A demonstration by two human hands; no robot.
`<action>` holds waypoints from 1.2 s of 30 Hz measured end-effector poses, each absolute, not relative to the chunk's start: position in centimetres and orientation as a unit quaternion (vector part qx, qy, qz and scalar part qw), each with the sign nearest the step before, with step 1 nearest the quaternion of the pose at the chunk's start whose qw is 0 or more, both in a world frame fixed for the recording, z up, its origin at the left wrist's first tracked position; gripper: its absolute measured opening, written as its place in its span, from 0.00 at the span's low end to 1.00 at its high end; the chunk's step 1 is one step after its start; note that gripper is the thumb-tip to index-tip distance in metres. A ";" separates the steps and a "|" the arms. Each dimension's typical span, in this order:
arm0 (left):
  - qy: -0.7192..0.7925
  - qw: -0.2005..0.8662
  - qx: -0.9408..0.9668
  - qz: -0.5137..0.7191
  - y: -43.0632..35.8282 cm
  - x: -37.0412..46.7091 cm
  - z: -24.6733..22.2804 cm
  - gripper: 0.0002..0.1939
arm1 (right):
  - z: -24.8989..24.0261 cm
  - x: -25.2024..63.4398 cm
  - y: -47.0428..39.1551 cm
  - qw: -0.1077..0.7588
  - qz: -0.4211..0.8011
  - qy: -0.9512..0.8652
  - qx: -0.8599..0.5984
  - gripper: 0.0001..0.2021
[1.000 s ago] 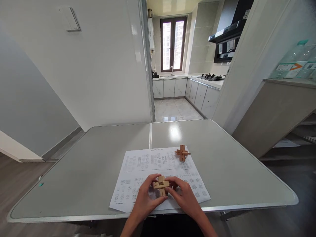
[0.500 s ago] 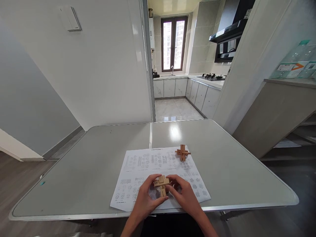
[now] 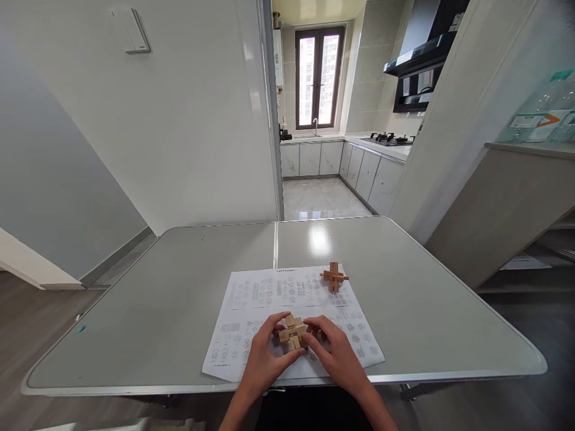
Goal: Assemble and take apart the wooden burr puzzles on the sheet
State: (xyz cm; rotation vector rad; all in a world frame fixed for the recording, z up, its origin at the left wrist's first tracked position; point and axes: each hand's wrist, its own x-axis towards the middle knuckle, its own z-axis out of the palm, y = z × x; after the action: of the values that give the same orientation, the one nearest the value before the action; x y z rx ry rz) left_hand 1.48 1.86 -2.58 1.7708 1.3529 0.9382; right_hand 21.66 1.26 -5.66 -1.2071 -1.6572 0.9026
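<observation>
A light wooden burr puzzle (image 3: 293,333) of interlocking notched blocks is held between both hands over the printed sheet. My left hand (image 3: 267,353) grips its left side, with fingers at the back and the thumb near the front block. My right hand (image 3: 331,350) pinches the right side between thumb and fingers. Dark numbers are marked on some blocks. Under the hands lies a white instruction sheet (image 3: 242,299) with rows of small diagrams. On its far right part stands a darker brown wooden burr puzzle (image 3: 333,277), cross-shaped, apart from both hands.
The grey table (image 3: 135,299) has a metal rim and a seam down its middle. A small teal bit (image 3: 80,329) lies near its left edge. Large plastic bottles (image 3: 534,117) stand on a cabinet at the right. Beyond the table, a doorway opens to a kitchen.
The light puzzle has been tilted and turned slightly in the hands, and its rear block now stands up more. Both hands keep hold. The brown puzzle stays on the sheet.
</observation>
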 end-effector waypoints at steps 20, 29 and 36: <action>0.486 0.404 0.693 0.345 1.7 1.7 -1.9 0.26 | -5.7 21.9 1.4 0.451 0.365 -0.667 -0.468 0.10; 0.526 0.396 0.630 0.412 2.0 1.6 -2.7 0.25 | -5.6 21.5 0.9 0.424 0.334 -0.685 -0.488 0.17; 0.535 0.396 0.615 0.422 2.2 1.5 -3.2 0.27 | -5.7 21.3 1.0 0.366 0.297 -0.730 -0.495 0.14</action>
State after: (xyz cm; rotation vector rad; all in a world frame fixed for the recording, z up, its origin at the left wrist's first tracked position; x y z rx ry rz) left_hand 1.52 2.21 -3.19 1.5598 1.3565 1.0700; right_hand 21.30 1.01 -5.71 -1.2716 -1.8777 0.7632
